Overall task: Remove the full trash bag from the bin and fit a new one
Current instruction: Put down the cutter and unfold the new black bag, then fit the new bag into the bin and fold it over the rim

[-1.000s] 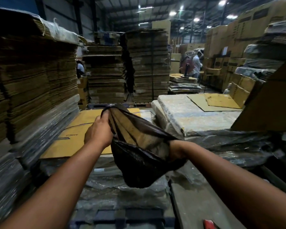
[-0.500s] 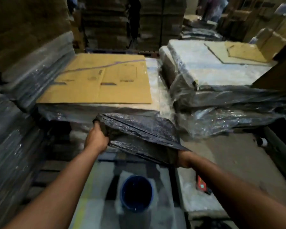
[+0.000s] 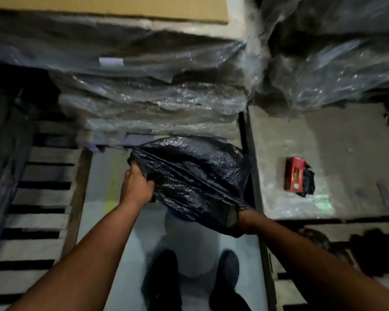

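Directly above the bin (image 3: 190, 241), a pale round tub mostly hidden between the person's shoes, hangs the new black trash bag (image 3: 191, 178), crinkled glossy film. It stretches from ten o'clock to four o'clock. The left hand (image 3: 136, 187) pinches its rim with fingers closed on the plastic; the right hand (image 3: 245, 221) is buried in the bag, so I cannot tell its fingers' state. At three o'clock lies a red carton (image 3: 294, 173) on plastic-wrapped boards.

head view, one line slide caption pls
Both hands, left and right, stretch a crinkled black plastic trash bag over the pale bin.
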`<state>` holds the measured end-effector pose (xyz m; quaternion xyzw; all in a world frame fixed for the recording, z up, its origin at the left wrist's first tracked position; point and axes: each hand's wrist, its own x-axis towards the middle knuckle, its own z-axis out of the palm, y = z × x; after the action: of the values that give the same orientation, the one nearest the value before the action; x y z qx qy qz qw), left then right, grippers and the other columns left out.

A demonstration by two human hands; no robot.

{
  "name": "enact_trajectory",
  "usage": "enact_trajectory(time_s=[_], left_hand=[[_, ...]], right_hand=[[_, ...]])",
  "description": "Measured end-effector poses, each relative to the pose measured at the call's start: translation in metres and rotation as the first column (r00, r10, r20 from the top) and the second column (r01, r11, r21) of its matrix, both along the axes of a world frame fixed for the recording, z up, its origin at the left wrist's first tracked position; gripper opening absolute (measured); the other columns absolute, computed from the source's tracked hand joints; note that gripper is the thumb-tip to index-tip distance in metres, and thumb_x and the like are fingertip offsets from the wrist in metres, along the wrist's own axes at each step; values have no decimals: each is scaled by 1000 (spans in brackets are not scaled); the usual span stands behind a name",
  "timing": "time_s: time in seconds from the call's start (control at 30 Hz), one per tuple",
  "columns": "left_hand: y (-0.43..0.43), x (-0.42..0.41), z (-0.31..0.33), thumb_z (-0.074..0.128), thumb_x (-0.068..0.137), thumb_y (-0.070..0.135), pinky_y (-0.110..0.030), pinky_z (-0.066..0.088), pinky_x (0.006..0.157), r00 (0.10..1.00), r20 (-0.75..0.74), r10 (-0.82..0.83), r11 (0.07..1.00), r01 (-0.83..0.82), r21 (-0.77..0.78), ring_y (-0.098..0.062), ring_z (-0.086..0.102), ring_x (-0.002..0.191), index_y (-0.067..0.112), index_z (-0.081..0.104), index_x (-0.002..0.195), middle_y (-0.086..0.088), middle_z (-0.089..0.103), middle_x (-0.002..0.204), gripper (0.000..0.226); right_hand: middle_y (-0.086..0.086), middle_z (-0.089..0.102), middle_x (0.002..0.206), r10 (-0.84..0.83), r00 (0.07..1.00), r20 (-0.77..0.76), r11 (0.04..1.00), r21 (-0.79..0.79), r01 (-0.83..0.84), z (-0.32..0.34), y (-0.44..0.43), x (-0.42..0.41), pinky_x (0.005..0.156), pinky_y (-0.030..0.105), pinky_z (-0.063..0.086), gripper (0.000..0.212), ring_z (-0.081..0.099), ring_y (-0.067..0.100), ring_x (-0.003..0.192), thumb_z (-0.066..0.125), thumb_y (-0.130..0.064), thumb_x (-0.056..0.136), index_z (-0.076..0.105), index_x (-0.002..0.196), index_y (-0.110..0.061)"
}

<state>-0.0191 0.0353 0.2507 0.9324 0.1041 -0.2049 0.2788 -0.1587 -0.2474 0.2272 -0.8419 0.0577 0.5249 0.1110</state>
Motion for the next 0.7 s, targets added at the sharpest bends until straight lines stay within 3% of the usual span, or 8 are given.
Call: enact_trajectory(time_s=[0.13,0.27,0.33,0.4,0.43,0.53,0.7], left_hand=[[11,2,-54,69,85,13,-46,48,92,996,-52,-75,997,76,25,-46,56,116,6,35,140,-24,51,133,65],[29,-1,-98,66,86,11,-47,48,92,986,-105,-129,989,135,53,-46,54,115,5,36,136,-24,48,133,58],[40,-5,-114,66,86,10,-46,48,91,983,-116,-141,987,148,57,-46,55,114,6,36,136,-23,48,133,59],[51,-7,-121,65,84,10,-46,49,87,983,-116,-141,986,150,74,-46,56,112,9,35,136,-23,49,131,60],[55,-8,-124,65,84,10,-45,48,86,984,-116,-136,986,146,83,-46,56,111,9,35,136,-23,49,130,60],[69,-6,-127,64,84,9,-44,48,86,987,-124,-106,988,119,94,-46,57,110,10,36,135,-23,49,130,59],[74,6,-136,65,84,11,-40,46,81,983,-133,-125,989,133,57,-44,57,110,13,37,132,-21,50,130,56]], right_hand=[[9,68,111,41,992,-121,992,-116,-55,-49,28,-6,98,36,50,35,60,25,98,63,-33,84,71,113,-15],[6,64,121,-9,999,-37,997,-82,6,-119,32,0,99,36,49,49,60,27,110,69,-44,78,65,123,-25],[4,71,113,-129,991,-45,990,-64,126,-114,39,6,90,32,54,42,65,22,96,69,-49,74,69,108,-25],[0,72,86,-166,985,-53,986,-22,165,-110,47,11,69,22,54,22,64,14,70,70,-41,81,67,87,-20],[-2,68,84,-160,987,-25,987,-11,160,-113,48,11,66,21,51,21,61,13,69,71,-38,82,66,89,-18],[1,66,113,-145,989,-7,988,59,145,-116,59,12,80,27,49,49,58,16,90,76,-44,76,65,117,-22],[1,61,133,-172,983,-63,983,49,176,-136,68,14,99,34,50,62,61,24,114,79,-40,76,61,131,-18]])
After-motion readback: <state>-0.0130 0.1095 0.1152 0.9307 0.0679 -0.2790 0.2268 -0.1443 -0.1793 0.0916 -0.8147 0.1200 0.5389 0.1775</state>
